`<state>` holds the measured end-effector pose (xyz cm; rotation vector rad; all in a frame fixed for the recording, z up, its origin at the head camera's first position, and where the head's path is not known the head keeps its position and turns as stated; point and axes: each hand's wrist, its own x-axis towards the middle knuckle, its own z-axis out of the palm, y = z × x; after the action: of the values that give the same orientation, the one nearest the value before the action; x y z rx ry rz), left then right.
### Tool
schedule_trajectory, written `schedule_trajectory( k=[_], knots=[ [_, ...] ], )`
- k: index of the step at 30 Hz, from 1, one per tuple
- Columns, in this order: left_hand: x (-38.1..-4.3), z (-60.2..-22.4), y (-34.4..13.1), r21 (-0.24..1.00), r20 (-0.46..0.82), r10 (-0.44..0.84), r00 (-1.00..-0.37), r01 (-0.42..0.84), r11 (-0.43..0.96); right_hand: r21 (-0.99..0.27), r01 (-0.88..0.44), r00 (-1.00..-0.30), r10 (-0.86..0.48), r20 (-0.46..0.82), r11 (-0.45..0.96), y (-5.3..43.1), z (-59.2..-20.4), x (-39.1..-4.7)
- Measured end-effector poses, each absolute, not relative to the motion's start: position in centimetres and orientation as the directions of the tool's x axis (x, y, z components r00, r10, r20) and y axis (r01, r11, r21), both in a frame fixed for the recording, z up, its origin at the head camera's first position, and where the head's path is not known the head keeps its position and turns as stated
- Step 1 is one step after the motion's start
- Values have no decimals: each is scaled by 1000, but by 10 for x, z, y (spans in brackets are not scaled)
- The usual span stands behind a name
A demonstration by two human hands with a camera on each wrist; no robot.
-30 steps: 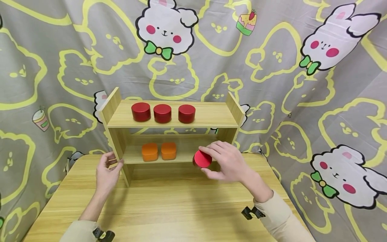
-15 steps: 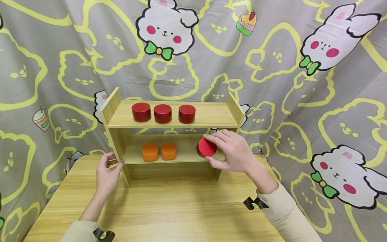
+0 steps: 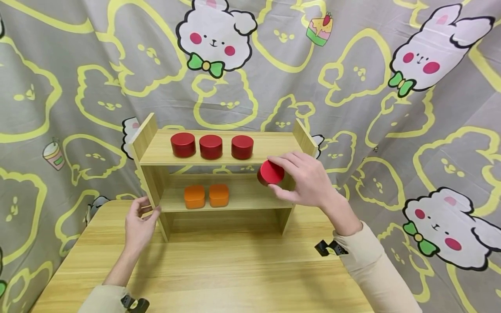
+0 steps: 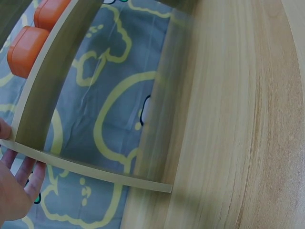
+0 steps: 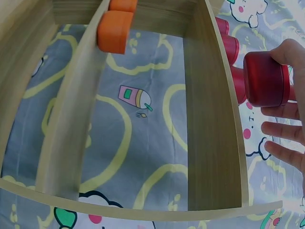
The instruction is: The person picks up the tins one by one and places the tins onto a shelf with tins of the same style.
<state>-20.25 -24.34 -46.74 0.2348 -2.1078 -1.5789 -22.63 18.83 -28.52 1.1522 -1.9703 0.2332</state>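
Observation:
My right hand (image 3: 309, 178) pinches a round red tin (image 3: 271, 173) between thumb and fingers, tilted so its flat top faces the camera. The tin overlaps the front edge of the upper board in the head view. In the right wrist view the held red tin (image 5: 264, 78) is beside the upper board, its row of tins behind it. My left hand (image 3: 139, 221) holds the left side panel of the wooden shelf (image 3: 223, 162); the left wrist view shows thumb and fingers (image 4: 35, 179) on either side of that panel. Three red tins (image 3: 211, 147) stand on the upper board.
Two orange rounded-square tins (image 3: 194, 197) sit side by side on the lower board, toward its left. The shelf stands on a wood-grain table (image 3: 235, 269). Behind and beside it hangs a grey curtain (image 3: 352, 143) with cartoon prints.
My right hand has lifted the red tin from the lower board's front edge up to the upper board's height, slightly rightward. The left hand and the other tins have stayed put.

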Motion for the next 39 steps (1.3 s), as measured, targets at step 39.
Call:
schedule_trajectory(
  k=[39],
  knots=[
    [-204,-469,-242,939,288,-426,-858,165,301,166,-749,-343,-590,731,641,185,-267,-267]
  ],
)
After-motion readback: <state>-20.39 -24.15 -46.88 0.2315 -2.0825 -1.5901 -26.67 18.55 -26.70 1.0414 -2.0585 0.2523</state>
